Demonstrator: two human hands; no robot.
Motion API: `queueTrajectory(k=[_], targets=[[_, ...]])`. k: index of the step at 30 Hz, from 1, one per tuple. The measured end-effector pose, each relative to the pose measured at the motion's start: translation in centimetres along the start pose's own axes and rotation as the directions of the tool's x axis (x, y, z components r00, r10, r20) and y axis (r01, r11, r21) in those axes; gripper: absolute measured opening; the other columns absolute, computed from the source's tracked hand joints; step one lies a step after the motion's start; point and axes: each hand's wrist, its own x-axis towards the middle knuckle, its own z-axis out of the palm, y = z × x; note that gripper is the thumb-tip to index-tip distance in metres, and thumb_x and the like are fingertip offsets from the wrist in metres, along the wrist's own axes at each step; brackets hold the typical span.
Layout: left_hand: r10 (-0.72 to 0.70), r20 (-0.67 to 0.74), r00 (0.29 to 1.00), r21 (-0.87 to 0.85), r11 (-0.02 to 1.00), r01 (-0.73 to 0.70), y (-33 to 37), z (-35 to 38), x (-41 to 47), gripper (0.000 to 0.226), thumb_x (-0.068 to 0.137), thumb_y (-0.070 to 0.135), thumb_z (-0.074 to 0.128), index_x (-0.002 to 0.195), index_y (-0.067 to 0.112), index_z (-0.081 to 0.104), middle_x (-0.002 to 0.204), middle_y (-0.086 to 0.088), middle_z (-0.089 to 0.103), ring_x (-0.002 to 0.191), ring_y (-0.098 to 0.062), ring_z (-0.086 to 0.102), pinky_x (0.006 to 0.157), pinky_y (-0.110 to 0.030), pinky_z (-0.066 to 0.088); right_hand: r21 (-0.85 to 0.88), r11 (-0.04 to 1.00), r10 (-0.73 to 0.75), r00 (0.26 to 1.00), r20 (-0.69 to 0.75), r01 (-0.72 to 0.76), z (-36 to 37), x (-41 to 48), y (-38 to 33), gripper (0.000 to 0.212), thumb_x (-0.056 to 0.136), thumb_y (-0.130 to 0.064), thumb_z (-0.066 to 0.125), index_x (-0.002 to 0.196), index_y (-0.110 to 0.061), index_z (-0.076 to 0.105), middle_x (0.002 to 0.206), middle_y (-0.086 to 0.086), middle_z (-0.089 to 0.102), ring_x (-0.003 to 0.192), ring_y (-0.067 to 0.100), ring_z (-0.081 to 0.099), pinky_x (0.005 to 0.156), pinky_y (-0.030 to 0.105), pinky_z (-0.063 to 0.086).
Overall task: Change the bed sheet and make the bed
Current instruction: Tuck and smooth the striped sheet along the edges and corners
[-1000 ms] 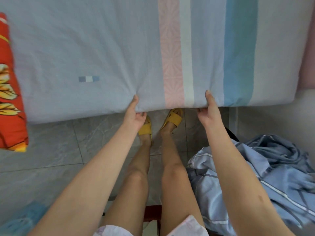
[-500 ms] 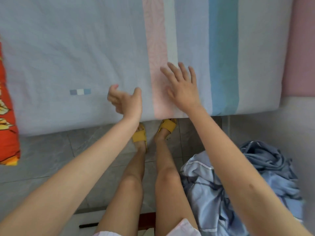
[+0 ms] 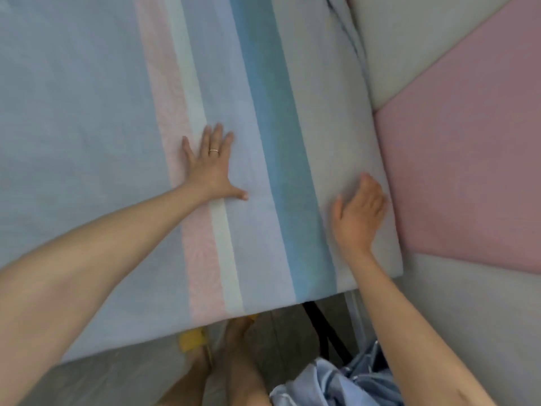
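A pale blue bed sheet (image 3: 87, 118) with pink, white and teal stripes is spread flat over the mattress and fills most of the view. My left hand (image 3: 211, 168) lies flat on it with fingers spread, on the pink and white stripes, a ring on one finger. My right hand (image 3: 358, 213) presses on the sheet near the bed's right edge, fingers reaching toward the padded wall. Neither hand grips anything.
A padded wall panel in pink (image 3: 468, 177) and grey runs along the bed's right side. A crumpled blue sheet (image 3: 336, 385) lies on the tiled floor by my feet. A yellow sandal (image 3: 191, 341) shows under the bed's near edge.
Both hands left the sheet's near edge and moved up onto the bed top. The left hand opened flat; the right hand moved right to the wall-side edge. The view shifted right.
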Motion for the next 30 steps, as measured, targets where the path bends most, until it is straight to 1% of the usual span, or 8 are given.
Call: queueTrajectory(k=[2, 3, 5, 7, 10, 16, 21, 30], targets=[[0.083, 0.014, 0.996, 0.114, 0.99, -0.084, 1.1, -1.8, 3.2, 0.145, 0.047, 0.081, 0.068, 0.15, 0.022, -0.016, 0.156, -0.004, -0.027, 0.143, -0.024, -0.025, 0.106, -0.065, -0.013, -0.046, 0.931, -0.361, 0.932, 0.001, 0.361, 0.8, 4.3, -1.8, 0.068, 0.083, -0.038, 0.043, 0.143, -0.006, 0.038, 0.144, 0.018, 0.044, 0.132, 0.038, 0.041, 0.109, 0.042, 0.016], [0.083, 0.01, 0.997, 0.125, 0.989, -0.083, 1.5, -2.9, 4.7, 0.145, 0.047, 0.083, 0.066, 0.149, 0.023, -0.017, 0.155, -0.004, -0.028, 0.143, -0.024, -0.026, 0.106, -0.065, -0.013, -0.045, 0.908, -0.415, 0.909, 0.02, 0.416, 1.0, 6.6, -2.8, 0.072, 0.084, -0.043, 0.044, 0.147, -0.011, 0.032, 0.15, 0.015, 0.036, 0.137, 0.036, 0.034, 0.111, 0.041, 0.013], [0.027, 0.013, 1.0, 0.107, 0.994, -0.028, 2.4, -5.4, 7.4, 0.145, 0.047, 0.085, 0.064, 0.148, 0.025, -0.02, 0.154, -0.003, -0.031, 0.142, -0.023, -0.027, 0.107, -0.064, -0.013, -0.033, 0.936, -0.343, 0.929, 0.14, 0.351, 0.9, 11.0, -4.1, 0.094, 0.081, -0.057, 0.054, 0.153, -0.017, 0.01, 0.16, 0.011, 0.011, 0.146, 0.03, 0.012, 0.116, 0.039, 0.003], [-0.016, 0.036, 0.999, 0.1, 0.995, 0.013, 3.4, -7.5, 10.8, 0.146, 0.045, 0.086, 0.064, 0.147, 0.028, -0.023, 0.152, -0.004, -0.034, 0.142, -0.024, -0.028, 0.106, -0.065, -0.012, -0.043, 0.974, -0.201, 0.938, 0.283, 0.222, 0.4, 15.2, -4.2, 0.129, 0.064, -0.068, 0.07, 0.152, -0.018, -0.011, 0.16, 0.01, -0.01, 0.148, 0.026, -0.004, 0.118, 0.04, -0.002], [0.016, 0.116, 0.993, 0.073, 0.997, -0.025, 5.0, -8.6, 14.0, 0.149, 0.041, 0.083, 0.069, 0.142, 0.036, -0.03, 0.15, -0.005, -0.038, 0.14, -0.029, -0.03, 0.104, -0.071, -0.009, -0.073, 0.986, -0.104, 0.89, 0.444, 0.152, 0.5, 18.7, -4.6, 0.156, 0.046, -0.068, 0.081, 0.145, -0.019, -0.029, 0.154, 0.011, -0.03, 0.145, 0.026, -0.02, 0.117, 0.045, -0.008], [0.004, 0.192, 0.981, 0.053, 0.998, -0.015, 5.8, -7.6, 15.4, 0.155, 0.034, 0.084, 0.069, 0.132, 0.039, -0.042, 0.144, -0.003, -0.047, 0.133, -0.031, -0.041, 0.098, -0.073, -0.015, -0.041, 0.991, -0.09, 0.843, 0.53, 0.131, 1.1, 19.7, -4.9, 0.164, 0.039, -0.071, 0.08, 0.138, -0.02, -0.04, 0.148, 0.011, -0.041, 0.14, 0.025, -0.032, 0.114, 0.048, -0.016], [-0.028, 0.31, 0.95, 0.087, 0.996, 0.001, 6.4, -8.3, 16.3, 0.155, 0.034, 0.086, 0.067, 0.12, 0.036, -0.051, 0.128, -0.001, -0.058, 0.122, -0.029, -0.051, 0.095, -0.073, -0.019, -0.003, 0.995, -0.08, 0.829, 0.554, 0.098, 0.7, 19.9, -4.8, 0.164, 0.037, -0.073, 0.078, 0.131, -0.022, -0.046, 0.148, 0.01, -0.041, 0.14, 0.025, -0.032, 0.113, 0.047, -0.018], [-0.026, 0.351, 0.936, 0.08, 0.997, -0.003, 6.1, -8.6, 17.3, 0.153, 0.035, 0.091, 0.06, 0.114, 0.032, -0.057, 0.117, -0.005, -0.066, 0.112, -0.033, -0.057, 0.093, -0.072, -0.024, -0.031, 0.998, -0.027, 0.769, 0.639, 0.061, 0.0, 21.5, -5.5, 0.161, 0.041, -0.075, 0.076, 0.119, -0.025, -0.055, 0.144, 0.009, -0.047, 0.14, 0.026, -0.032, 0.112, 0.046, -0.018]])
